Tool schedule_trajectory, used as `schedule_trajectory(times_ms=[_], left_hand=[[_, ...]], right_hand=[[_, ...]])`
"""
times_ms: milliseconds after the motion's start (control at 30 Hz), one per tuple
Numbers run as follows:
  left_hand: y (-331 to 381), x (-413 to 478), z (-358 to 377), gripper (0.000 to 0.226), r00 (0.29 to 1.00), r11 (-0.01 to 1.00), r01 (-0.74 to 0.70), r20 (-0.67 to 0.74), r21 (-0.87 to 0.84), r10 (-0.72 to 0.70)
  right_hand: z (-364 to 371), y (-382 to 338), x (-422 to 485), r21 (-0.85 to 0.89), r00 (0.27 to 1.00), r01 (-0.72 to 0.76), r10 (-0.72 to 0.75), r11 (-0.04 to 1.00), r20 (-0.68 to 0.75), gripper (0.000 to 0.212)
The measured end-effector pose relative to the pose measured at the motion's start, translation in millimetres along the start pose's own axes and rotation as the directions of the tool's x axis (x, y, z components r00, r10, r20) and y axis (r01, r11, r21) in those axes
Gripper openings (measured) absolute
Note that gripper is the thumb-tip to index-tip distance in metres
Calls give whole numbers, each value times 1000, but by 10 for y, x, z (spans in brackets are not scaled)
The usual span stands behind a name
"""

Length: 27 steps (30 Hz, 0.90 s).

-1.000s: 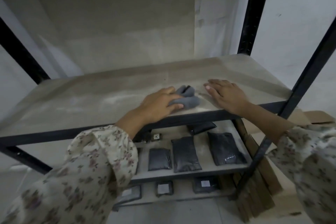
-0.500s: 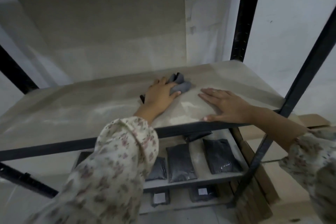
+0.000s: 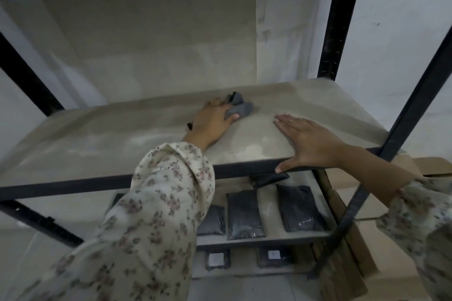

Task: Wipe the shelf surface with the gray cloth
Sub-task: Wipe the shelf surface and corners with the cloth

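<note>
The dusty beige shelf surface (image 3: 110, 139) spans the black metal rack at chest height. A crumpled gray cloth (image 3: 238, 106) lies near the back middle of it. My left hand (image 3: 211, 122) presses down on the cloth, fingers over its near part, arm stretched across the board. My right hand (image 3: 308, 139) lies flat on the shelf to the right, fingers spread, thumb hooked over the front edge, holding nothing. Pale dust streaks show on the board between and left of my hands.
Black uprights (image 3: 335, 19) stand at the right back and right front corners. The lower shelf (image 3: 269, 237) carries several dark flat packets (image 3: 244, 215). Cardboard (image 3: 430, 166) leans at the right, outside the rack. A wall closes the back.
My left hand has pushed the cloth from near the front edge toward the back of the shelf. My right hand has stayed flat near the front edge.
</note>
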<state>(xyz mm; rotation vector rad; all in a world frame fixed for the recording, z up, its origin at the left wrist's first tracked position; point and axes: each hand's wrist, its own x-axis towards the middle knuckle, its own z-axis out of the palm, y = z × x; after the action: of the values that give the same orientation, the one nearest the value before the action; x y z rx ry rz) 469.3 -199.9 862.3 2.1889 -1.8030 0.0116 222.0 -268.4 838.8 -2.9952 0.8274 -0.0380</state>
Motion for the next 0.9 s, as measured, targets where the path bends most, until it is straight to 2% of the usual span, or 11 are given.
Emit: schedule_trajectory(times_ms=[167, 300, 467, 533, 600, 633, 700, 767, 833, 900], left_hand=[[155, -353, -12, 38, 997, 995, -81, -15, -53, 81], [353, -788, -32, 36, 989, 988, -146, -28, -47, 145], [516, -1080, -174, 26, 978, 972, -140, 129, -191, 166], [501, -1037, -268, 18, 987, 949, -127, 62, -288, 151], [469, -800, -381, 27, 993, 931, -74, -113, -357, 36], [428, -621, -420, 32, 984, 938, -42, -178, -345, -21], [347, -281, -409, 38, 976, 971, 41, -199, -234, -89], [293, -66, -257, 46, 989, 989, 72, -120, -126, -87], [353, -38, -23, 43, 997, 998, 51, -47, -46, -53], [489, -144, 148, 41, 995, 998, 25, -97, 66, -18]], right_hand=[[-23, -43, -21, 29, 1000, 4, -3, 1000, -9, 136], [-28, -53, -32, 30, 1000, 7, -6, 1000, -11, 125], [-53, -60, -48, 26, 1000, 19, -18, 999, -8, 124], [-59, -60, -50, 34, 1000, 19, -19, 999, -7, 124], [-69, -56, -52, 34, 1000, 21, -21, 999, -12, 123], [-70, -57, -59, 31, 1000, 19, -19, 999, -12, 122], [-72, -61, -72, 35, 1000, 6, -6, 999, -7, 122], [-71, -59, -69, 39, 1000, -11, 11, 999, -2, 122], [-61, -56, -57, 35, 1000, -17, 17, 999, -3, 123], [-53, -48, -50, 32, 1000, -11, 11, 999, -18, 123]])
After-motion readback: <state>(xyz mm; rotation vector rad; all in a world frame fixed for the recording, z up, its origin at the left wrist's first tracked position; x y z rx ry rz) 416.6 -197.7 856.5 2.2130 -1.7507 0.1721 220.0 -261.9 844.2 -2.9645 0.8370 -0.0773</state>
